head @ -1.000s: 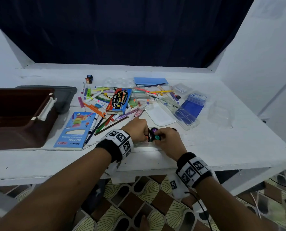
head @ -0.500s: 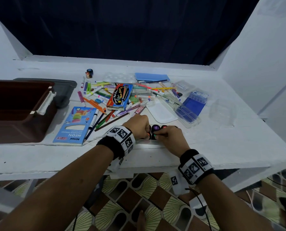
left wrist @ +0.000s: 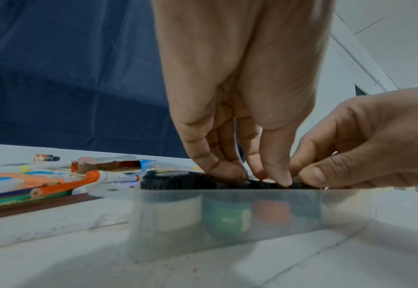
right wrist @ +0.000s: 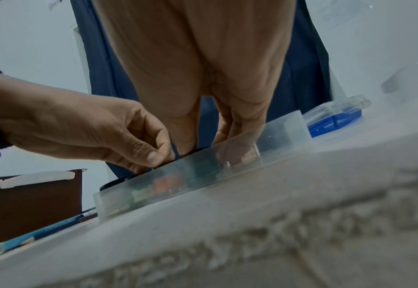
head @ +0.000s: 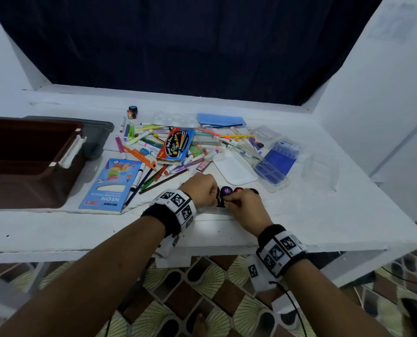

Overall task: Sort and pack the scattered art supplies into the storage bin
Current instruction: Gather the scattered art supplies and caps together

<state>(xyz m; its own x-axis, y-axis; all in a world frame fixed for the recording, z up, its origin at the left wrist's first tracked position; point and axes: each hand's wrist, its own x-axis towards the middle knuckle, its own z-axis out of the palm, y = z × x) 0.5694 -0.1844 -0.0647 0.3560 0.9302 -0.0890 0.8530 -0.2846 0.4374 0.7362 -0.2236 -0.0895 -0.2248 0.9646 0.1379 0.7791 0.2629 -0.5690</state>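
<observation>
A clear plastic case of small paint pots with black lids stands near the table's front edge, also in the right wrist view. A purple-topped pot and a red-topped one show between my hands. My left hand is curled over the case's left part, thumb and fingertips down on a pot lid. My right hand pinches a pot at the case's near edge, its fingers reaching inside the wall. The brown storage bin sits at far left.
Markers, pencils and a colour-pencil box lie heaped at mid table. A blue Neon box lies left of my hands; a white tray, a blue-bottomed clear case and a clear lid lie right. A grey container sits behind the bin.
The teal pot that showed in my right fingers a second ago is now down among the others, out of sight. Both hands have stayed on the case.
</observation>
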